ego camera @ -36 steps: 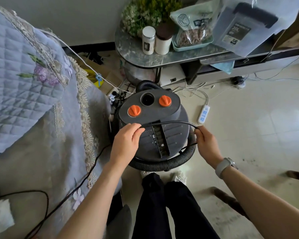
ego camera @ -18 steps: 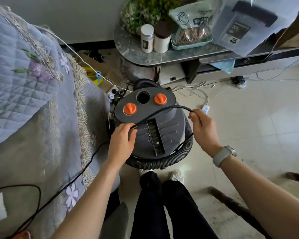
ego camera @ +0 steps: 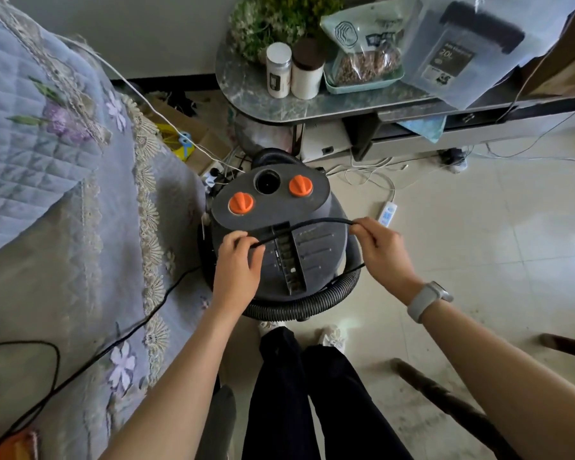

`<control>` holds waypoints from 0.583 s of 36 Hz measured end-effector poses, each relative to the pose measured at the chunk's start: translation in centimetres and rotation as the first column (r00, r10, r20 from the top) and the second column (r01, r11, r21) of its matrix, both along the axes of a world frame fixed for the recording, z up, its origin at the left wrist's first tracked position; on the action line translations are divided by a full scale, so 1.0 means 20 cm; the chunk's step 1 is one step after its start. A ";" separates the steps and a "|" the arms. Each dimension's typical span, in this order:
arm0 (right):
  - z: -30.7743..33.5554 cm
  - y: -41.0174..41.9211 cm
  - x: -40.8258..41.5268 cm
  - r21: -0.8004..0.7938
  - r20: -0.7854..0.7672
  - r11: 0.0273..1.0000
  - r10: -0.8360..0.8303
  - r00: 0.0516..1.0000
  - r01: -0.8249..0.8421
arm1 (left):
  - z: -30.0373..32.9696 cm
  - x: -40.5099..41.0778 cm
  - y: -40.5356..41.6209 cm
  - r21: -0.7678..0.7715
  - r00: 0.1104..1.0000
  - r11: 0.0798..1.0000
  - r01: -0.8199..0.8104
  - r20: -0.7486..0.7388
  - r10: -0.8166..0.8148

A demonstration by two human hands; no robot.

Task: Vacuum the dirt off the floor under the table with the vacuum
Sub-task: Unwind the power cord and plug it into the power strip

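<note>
Head view: cord stretched over vacuum lid between both hands

Compared with half a second ago, the black power cord is seen drawn flatter and lower across the lid; the earlier high arch is gone. The right hand has been moved down and nearer the body, now beside the canister's right edge. The left hand has stayed at the lid's left front.

Left hand: palm down over the lid, fingers curled, cord pinched between thumb and fingertips. Right hand: fingers curled round the cord, back of hand up, a grey watch worn on the wrist. Both forearms are extended forward.

The vacuum, a grey canister with two orange knobs, is stood on the tiled floor just in front of the person's feet, beside a covered sofa, with its ribbed hose wrapped round the base. A marble-topped table is seen behind it, a white power strip lying to its right.
</note>
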State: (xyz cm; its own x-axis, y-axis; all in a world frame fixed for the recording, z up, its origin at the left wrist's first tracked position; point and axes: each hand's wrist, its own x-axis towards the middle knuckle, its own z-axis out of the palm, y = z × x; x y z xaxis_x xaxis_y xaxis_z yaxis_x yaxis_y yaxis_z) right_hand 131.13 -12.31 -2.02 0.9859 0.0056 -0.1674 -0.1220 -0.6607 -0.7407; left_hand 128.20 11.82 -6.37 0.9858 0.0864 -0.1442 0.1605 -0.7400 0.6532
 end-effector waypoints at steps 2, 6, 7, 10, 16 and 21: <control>-0.02 -0.05 0.01 -0.011 -0.147 0.987 0.156 0.977 -0.159 | -0.01 -0.03 0.01 -0.028 0.993 0.993 -0.113 -0.022 0.112; -0.03 -0.03 -0.02 0.037 -0.340 0.939 0.334 0.879 -0.342 | -0.02 -0.02 0.03 -0.302 0.841 0.825 -0.478 -0.430 0.329; -0.04 0.00 -0.03 0.050 -0.369 0.926 0.366 0.854 -0.375 | -0.01 -0.01 0.04 -0.423 0.743 0.646 -0.635 -0.562 0.363; -0.08 0.12 -0.06 0.101 -0.474 0.879 0.455 0.754 -0.467 | -0.01 0.03 0.10 -0.598 0.526 -0.116 -0.793 -0.769 0.363; -0.16 0.36 -0.01 0.091 -0.578 0.798 0.530 0.621 -0.596 | 0.00 0.11 0.27 -0.630 0.539 0.028 -0.776 -0.641 0.547; -0.20 0.55 0.17 0.080 -0.441 0.926 0.364 0.820 -0.368 | 0.03 0.19 0.39 -0.630 0.593 0.144 -0.763 -0.593 0.544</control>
State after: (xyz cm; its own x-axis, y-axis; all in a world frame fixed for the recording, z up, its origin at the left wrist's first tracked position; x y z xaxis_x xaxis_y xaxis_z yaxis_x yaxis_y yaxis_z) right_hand 134.50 -1.24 -6.12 0.7333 0.3480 -0.5840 -0.1813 -0.7278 -0.6613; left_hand 132.00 19.65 -5.73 0.5561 0.4296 -0.7115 0.4914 0.5204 0.6984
